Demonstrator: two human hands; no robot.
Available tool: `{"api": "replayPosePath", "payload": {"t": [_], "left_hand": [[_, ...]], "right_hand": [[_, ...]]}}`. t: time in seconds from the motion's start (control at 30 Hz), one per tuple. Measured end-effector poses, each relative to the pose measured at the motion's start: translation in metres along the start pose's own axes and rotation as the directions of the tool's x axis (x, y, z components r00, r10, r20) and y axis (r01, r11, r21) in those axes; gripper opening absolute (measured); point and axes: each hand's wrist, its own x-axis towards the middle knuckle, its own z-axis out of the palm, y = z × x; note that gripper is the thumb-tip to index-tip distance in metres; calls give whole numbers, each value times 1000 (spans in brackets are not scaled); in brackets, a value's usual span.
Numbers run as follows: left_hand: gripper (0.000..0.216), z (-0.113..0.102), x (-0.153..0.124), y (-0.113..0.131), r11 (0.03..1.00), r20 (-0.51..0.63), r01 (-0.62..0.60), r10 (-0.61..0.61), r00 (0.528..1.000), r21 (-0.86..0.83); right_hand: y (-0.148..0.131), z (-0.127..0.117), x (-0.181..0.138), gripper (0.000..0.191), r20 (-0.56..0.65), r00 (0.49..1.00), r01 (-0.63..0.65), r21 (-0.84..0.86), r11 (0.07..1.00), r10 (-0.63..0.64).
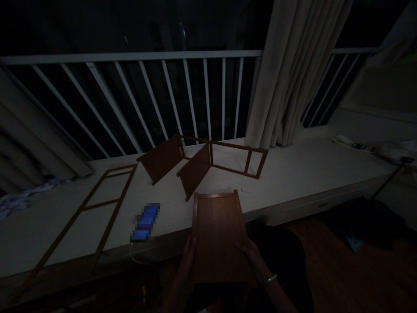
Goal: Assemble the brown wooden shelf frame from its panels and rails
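Between my two hands is a brown wooden shelf board [218,237] with raised side rails, its far end tilted up near the ledge's front edge. My left hand [188,254] grips its left rail, and my right hand [252,256], below a bracelet, grips the right side with the thumb on top. Beyond it, on the white ledge, lies a partly assembled wooden frame [234,145] with two shelf panels [197,169] standing out from it. A separate ladder-like wooden side frame [100,203] lies to the left, its near end past the ledge edge.
A phone [145,222], blurred out, lies on the white ledge [293,174] with a cable [140,262] hanging down. White railings [169,91] and a beige curtain [276,78] stand behind. Dark cloth [361,221] lies on the wooden floor at right. The room is dim.
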Motion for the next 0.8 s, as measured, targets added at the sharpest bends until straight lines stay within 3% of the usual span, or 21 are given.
{"api": "replayPosePath", "payload": {"t": [0.27, 0.8], "left_hand": [[52, 0, 2, -1, 1000, -41, -10, 11, 999, 20], [49, 1, 2, 1, 998, -27, 31, -33, 999, -55]], "right_hand": [[-1, 1, -2, 46, 45, 999, 8, 47, 999, -11], [2, -1, 1, 49, -9, 1000, -12, 55, 998, 13]]}}
